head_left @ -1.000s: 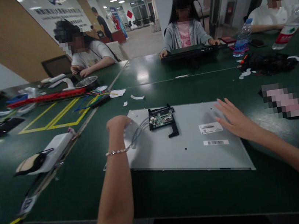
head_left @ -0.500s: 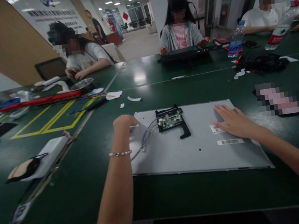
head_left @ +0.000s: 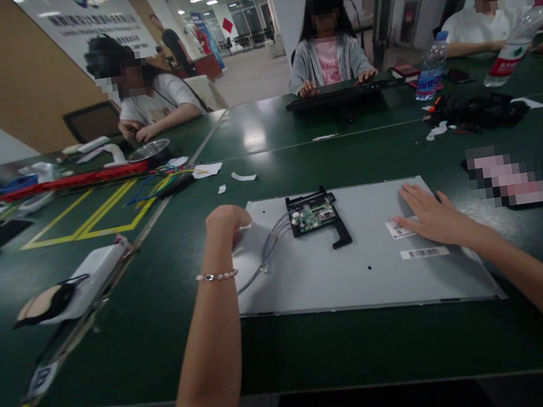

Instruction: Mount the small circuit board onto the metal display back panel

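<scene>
A flat grey metal panel (head_left: 313, 285), like the back of a screen, lies on the green table. On it sits a black bracket (head_left: 341, 234) with a green circuit board (head_left: 314, 215), and grey cables (head_left: 267, 252) run from there to the left. My left hand (head_left: 227, 220), bent at the wrist above a beaded bracelet, is at the panel's left edge; its fingers are mostly hidden. Flat on the panel's right side rests my right hand (head_left: 432, 213), open, fingers stretched out beside a white label (head_left: 400, 229). Below it is a barcode sticker (head_left: 424, 253).
Right of the panel lies a pink-and-black phone-like object (head_left: 510, 176), blurred out. Two bottles, a water bottle (head_left: 431, 66) among them, stand farther back. To the left are a white device (head_left: 83, 280) and a red strip (head_left: 76, 182). Several people sit across the table.
The panel, with its board, has shifted slightly right, and my right hand has moved right with it. My left hand has hardly moved. A person opposite has lowered their hands toward a black object.
</scene>
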`<state>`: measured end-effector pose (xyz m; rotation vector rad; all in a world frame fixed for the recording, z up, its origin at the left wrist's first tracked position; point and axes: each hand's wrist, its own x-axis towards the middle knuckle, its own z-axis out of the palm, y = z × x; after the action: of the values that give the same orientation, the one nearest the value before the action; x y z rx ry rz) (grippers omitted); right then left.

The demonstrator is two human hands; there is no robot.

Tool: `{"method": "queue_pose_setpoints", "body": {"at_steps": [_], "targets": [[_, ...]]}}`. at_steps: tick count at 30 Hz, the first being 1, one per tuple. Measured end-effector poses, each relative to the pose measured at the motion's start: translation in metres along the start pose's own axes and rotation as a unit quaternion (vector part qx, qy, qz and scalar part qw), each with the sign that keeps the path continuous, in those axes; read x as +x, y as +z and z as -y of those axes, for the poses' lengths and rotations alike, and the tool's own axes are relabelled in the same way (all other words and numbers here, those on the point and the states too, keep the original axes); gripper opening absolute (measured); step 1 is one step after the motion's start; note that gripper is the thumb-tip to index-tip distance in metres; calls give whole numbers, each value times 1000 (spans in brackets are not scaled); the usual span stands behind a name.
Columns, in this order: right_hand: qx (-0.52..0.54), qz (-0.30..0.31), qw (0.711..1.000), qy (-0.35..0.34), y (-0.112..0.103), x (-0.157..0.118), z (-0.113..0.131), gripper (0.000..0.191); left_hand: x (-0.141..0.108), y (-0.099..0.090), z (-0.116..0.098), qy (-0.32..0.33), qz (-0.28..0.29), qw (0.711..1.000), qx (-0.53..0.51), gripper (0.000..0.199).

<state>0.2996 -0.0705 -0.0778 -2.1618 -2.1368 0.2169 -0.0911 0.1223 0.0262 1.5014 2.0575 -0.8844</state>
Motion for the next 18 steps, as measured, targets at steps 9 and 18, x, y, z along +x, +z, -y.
{"method": "queue_pose_setpoints", "body": {"at_steps": [9, 18], "targets": [[12, 7, 1000, 9, 8, 6, -32, 89, 7, 9, -7, 52, 16, 998, -33, 23], [-22, -2, 1000, -2, 7, 6, -49, 84, -3, 11, -23, 38, 33, 998, 35, 19]]}}
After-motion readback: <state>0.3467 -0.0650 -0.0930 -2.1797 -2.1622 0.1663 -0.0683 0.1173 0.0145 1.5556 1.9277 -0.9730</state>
